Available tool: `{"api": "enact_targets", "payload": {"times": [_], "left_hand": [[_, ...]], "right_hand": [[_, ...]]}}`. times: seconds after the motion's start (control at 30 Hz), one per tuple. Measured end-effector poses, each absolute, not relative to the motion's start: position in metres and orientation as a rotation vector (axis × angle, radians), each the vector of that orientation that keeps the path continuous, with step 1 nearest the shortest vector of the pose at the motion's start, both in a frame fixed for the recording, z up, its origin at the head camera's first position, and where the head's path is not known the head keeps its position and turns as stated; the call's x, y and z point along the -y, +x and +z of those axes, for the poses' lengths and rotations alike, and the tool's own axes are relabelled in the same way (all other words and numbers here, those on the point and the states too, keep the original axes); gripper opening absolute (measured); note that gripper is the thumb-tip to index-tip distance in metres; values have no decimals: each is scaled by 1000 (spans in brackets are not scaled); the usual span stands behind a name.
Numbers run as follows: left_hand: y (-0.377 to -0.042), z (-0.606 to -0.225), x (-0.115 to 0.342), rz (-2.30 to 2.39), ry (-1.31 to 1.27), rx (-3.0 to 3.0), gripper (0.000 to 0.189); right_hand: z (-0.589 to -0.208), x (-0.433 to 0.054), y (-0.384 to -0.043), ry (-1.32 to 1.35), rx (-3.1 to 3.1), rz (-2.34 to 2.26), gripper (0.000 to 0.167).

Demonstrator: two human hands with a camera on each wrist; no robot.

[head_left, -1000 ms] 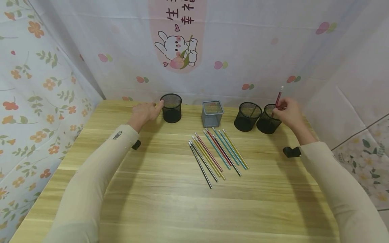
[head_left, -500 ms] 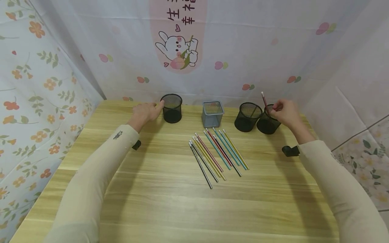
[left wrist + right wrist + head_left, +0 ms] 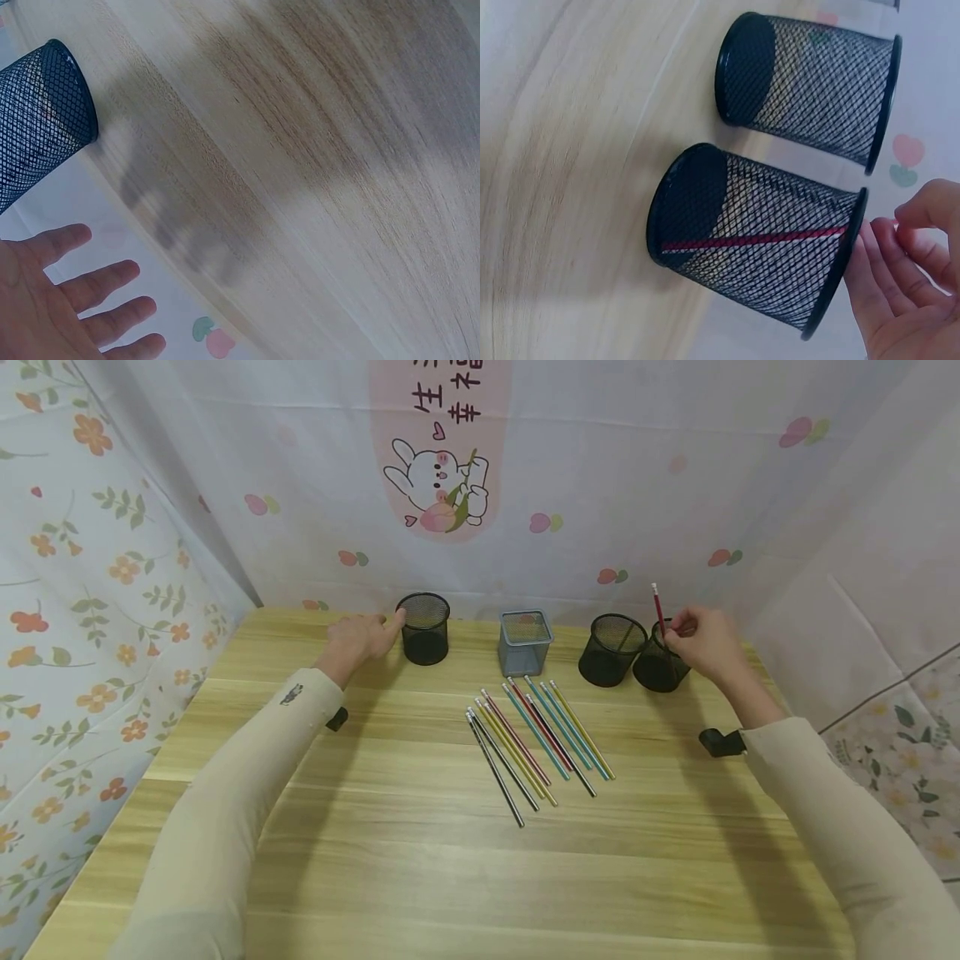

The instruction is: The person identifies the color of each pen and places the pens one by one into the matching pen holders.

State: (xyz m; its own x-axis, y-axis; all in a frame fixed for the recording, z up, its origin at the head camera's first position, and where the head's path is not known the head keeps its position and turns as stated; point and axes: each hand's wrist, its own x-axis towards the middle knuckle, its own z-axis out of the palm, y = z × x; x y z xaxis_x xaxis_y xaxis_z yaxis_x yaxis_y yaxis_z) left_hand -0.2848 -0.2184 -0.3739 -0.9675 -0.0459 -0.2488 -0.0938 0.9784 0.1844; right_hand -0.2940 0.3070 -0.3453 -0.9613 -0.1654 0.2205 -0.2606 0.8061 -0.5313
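A red pencil with a white tip leans in the far-right black mesh pencil cup, its eraser end up. My right hand is at that cup's rim, pinching the pencil with thumb and fingertips. Through the mesh in the right wrist view, the red pencil runs down to the cup's bottom. My left hand lies beside the left black mesh cup, its thumb at the rim; whether it touches is unclear. In the left wrist view the left hand's fingers are spread, holding nothing.
A grey square mesh cup and another round black mesh cup stand along the table's back edge. Several pencils in black, gold, red and blue lie mid-table. A printed curtain hangs right behind the cups.
The red pencil came down into the far-right cup and leaned left, apart from the right hand's fingers; now it stands a little more upright against them. The left hand stayed put.
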Motion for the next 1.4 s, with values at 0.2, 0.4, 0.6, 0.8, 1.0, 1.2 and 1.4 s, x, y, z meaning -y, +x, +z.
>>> {"api": "enact_targets", "payload": {"times": [0.2,0.4,0.6,0.8,1.0,1.2,1.4], "left_hand": [[-285,-375,220,284,-102,-2879,100],[-285,-375,220,280,-106,-2884,100],[-284,-374,219,263,-115,-2887,99],[-285,-373,218,264,-108,-2884,100],[-285,-374,219,271,-105,-2899,98],[-284,-375,219,280,-108,-2905,96],[-284,-375,218,296,-104,-2899,98]], "right_hand": [[-340,-299,-286,369,2801,871,11],[-340,-296,-281,399,2742,859,11],[-339,-291,-270,431,2702,873,12],[-337,-279,-257,515,2645,913,11],[-335,-266,-247,610,2664,941,8],[-340,-254,-242,684,2762,930,10],[-350,-246,-239,736,2850,892,11]]}}
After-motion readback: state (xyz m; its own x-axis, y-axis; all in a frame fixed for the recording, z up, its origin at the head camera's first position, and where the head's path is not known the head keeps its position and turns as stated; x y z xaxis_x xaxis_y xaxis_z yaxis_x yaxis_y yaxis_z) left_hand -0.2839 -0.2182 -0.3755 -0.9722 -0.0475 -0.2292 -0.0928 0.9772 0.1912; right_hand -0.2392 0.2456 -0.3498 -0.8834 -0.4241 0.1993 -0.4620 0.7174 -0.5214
